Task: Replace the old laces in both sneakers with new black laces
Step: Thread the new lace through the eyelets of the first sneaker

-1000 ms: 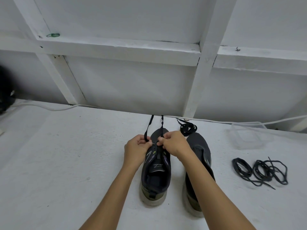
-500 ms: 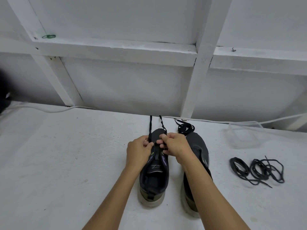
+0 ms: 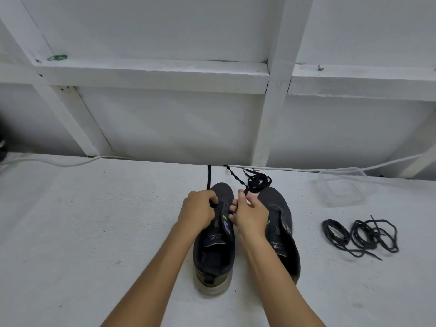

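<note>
While both hands, left hand [image 3: 198,212] and right hand [image 3: 250,214], pinch the flat lace [image 3: 233,177] at the left sneaker [image 3: 213,246], uneven pulling risks unequal ends.

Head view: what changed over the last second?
The right hand drew away from the left hand, pulling its twisted lace end up and to the right; its grip on it is a fingertip pinch. The left hand kept holding the other lace end at the left sneaker. The right sneaker, bundled lace and loose laces stayed put.
</note>
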{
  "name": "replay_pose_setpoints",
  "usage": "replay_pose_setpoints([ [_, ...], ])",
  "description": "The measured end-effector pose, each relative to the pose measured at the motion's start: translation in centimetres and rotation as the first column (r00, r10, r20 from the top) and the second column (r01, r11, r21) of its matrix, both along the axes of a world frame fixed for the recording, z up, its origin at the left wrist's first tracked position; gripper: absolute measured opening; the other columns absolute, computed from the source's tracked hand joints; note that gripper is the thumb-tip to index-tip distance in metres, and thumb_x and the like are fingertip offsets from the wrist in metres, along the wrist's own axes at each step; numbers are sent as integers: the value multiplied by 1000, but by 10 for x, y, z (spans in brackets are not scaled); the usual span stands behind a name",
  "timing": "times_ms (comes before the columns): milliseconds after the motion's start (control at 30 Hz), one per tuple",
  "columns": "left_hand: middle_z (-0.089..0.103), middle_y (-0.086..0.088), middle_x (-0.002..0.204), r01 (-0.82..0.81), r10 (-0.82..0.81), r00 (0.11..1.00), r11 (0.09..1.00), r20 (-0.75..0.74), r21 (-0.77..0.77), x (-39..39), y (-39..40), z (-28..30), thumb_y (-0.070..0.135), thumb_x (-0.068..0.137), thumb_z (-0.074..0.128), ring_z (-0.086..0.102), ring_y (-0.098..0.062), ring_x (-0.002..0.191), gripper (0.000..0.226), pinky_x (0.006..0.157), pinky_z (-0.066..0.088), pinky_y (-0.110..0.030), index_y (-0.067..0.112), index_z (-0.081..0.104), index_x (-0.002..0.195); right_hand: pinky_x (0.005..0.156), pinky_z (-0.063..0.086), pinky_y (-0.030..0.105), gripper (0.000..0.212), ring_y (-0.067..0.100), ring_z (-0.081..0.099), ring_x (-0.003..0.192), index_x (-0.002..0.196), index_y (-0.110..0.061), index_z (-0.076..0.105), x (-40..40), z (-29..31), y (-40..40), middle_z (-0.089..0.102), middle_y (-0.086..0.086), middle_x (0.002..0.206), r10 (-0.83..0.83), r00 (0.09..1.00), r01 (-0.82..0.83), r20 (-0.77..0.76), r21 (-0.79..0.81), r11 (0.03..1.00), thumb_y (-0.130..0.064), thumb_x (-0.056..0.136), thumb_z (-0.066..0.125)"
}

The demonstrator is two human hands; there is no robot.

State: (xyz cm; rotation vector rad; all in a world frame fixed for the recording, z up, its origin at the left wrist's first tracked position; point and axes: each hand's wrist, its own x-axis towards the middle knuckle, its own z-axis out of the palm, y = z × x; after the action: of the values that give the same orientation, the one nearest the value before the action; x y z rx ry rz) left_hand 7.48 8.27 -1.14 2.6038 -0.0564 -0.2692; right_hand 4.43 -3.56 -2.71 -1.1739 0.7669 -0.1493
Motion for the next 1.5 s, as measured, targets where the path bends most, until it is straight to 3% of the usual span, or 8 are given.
replay_pose_setpoints([
  [333, 59, -13, 114, 186, -208, 978, 881, 4, 435, 10, -22, 7, -1, 91, 50, 61, -31, 102, 25, 73, 44, -31, 5, 68, 108, 62, 51, 26, 15, 10, 55, 57, 108, -11, 67, -4, -14, 6, 75, 1, 72, -103, 995, 102, 5, 101, 990, -23, 99, 64],
  [667, 61, -15, 116, 239, -305, 952, 790, 23, 564, 8, -30, 5, -5, 92, 45, 60, -31, 106, 23, 73, 39, -32, 1, 62, 106, 74, 59, 17, 40, 16, 72, 93, 132, 0, 58, -4, -11, 4, 71, 14, 118, -111, 992, 90, 57, 294, 952, 1, 94, 67],
  [867, 60, -11, 111, 349, -384, 923, 843, 5, 410, 12, -8, -1, 8, 91, 51, 60, -32, 99, 14, 73, 43, -34, 8, 63, 100, 75, 57, 18, 45, 14, 70, 93, 134, -2, 56, -5, -11, 6, 63, 14, 131, -120, 991, 91, 58, 359, 929, 10, 91, 66],
  [1033, 47, 5, 116, 326, -411, 858, 899, 309, 292, 9, 21, -14, 28, 87, 68, 44, -18, 100, 7, 70, 33, -33, 23, 66, 92, 95, 54, 31, 44, 24, 68, 113, 134, 2, 56, -6, -16, 10, 63, 18, 132, -121, 992, 96, 35, 418, 904, 15, 92, 60],
  [1133, 55, 3, 104, 295, -454, 778, 874, 434, 386, 5, 17, -13, 26, 75, 80, 44, -19, 93, 17, 65, 30, -34, 26, 65, 81, 74, 59, 19, 32, 16, 72, 92, 125, 2, 62, -7, -14, 9, 72, 14, 109, -130, 991, 107, 24, 438, 893, 9, 94, 63],
  [1233, 57, 7, 101, 357, -466, 822, 870, 327, 342, 3, 9, -3, 27, 95, 59, 49, -18, 97, 4, 75, 36, -35, 24, 57, 95, 71, 59, 15, 16, 10, 71, 92, 116, 2, 61, -5, -18, 8, 70, 14, 108, -180, 983, 143, 39, 454, 880, -3, 103, 55],
  [1367, 62, 8, 83, 230, -197, 961, 960, 197, -162, -1, 15, -3, 19, 96, 61, 58, -11, 79, 11, 67, 43, -14, 24, 52, 90, 68, 58, 13, 9, 9, 73, 90, 101, -6, 58, -5, -17, 9, 71, 12, 107, -202, 978, 156, 53, 461, 873, -14, 104, 56],
  [1500, 69, 5, 81, 124, -106, 990, 969, 95, -215, 4, 14, -5, 12, 90, 69, 61, -3, 73, 11, 63, 42, -3, 22, 68, 88, 69, 59, 14, 10, 10, 72, 83, 104, -4, 65, -5, -13, 7, 74, 9, 93, -132, 991, 99, 37, 474, 875, 3, 97, 63],
])
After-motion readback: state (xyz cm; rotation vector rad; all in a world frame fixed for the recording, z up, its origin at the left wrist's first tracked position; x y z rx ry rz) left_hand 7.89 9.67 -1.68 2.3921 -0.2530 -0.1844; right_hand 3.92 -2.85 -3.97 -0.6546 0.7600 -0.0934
